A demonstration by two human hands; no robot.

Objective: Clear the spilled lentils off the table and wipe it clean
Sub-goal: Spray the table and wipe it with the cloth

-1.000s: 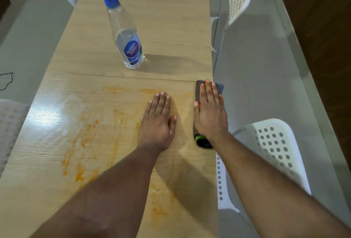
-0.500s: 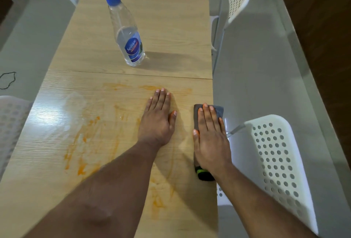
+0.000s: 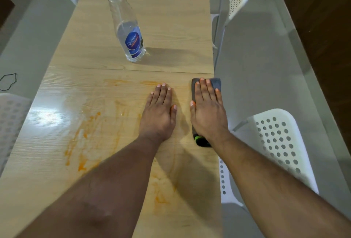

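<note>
Currently | 2 hands (image 3: 182, 112) flat | 1 cloth (image 3: 215, 84) | 1 spray bottle (image 3: 129, 34) | 4 chairs (image 3: 275, 142)

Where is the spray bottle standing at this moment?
In the head view the spray bottle stands upright on the far part of the table, just beyond the seam, ahead and slightly left of the left hand.

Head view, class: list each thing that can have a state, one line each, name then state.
Light wooden table: smeared with orange stains, wet sheen at left.
Clear spray bottle with blue trigger: upright, partly filled.
Grey cloth: flat, pressed at table's right edge.
Right hand: flat on cloth.
Left hand: flat on table.
</note>
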